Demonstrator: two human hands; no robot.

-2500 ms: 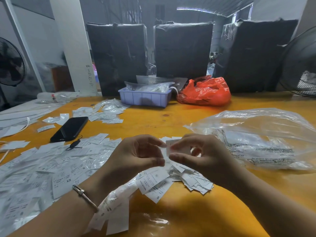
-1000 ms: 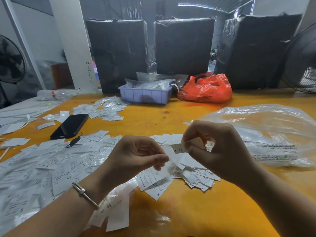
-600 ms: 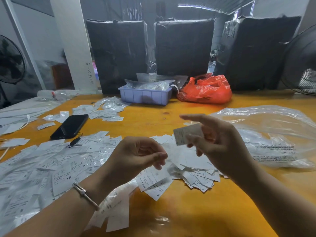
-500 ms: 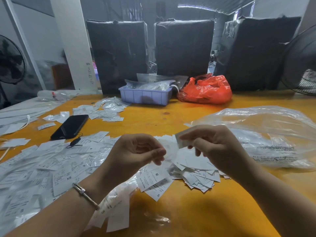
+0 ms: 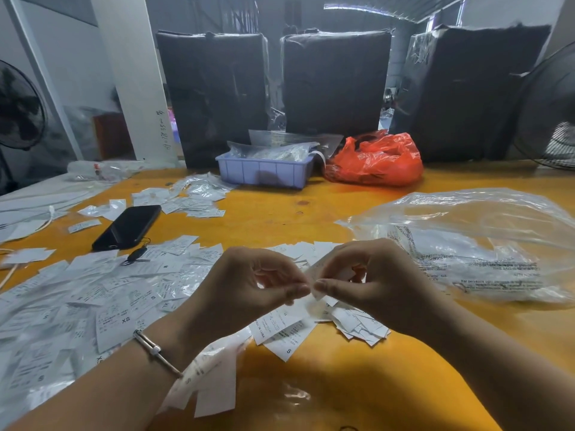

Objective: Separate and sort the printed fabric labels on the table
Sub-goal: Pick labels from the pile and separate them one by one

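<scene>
Labels (image 5: 102, 303) lie spread in a wide white layer over the left side of the yellow table (image 5: 280, 219), some marked XS or S. A black phone (image 5: 127, 227) rests at the far edge of that spread, with a smaller scatter (image 5: 193, 197) of labels beyond it. At the back stand a blue tray (image 5: 264, 174) and, just right of it, a red bag (image 5: 376, 161).

Near the middle, the left hand (image 5: 249, 284), with a bracelet (image 5: 157, 353) on its wrist, and the right hand (image 5: 376, 281) meet thumb to thumb above the table. Both have a narrow grip: each pinches the same small label (image 5: 317, 270) between thumb and fingers. Under the hands sits a small heap (image 5: 326, 321) of labels. To the right lies a clear plastic bag (image 5: 476, 244) with printed text.
</scene>
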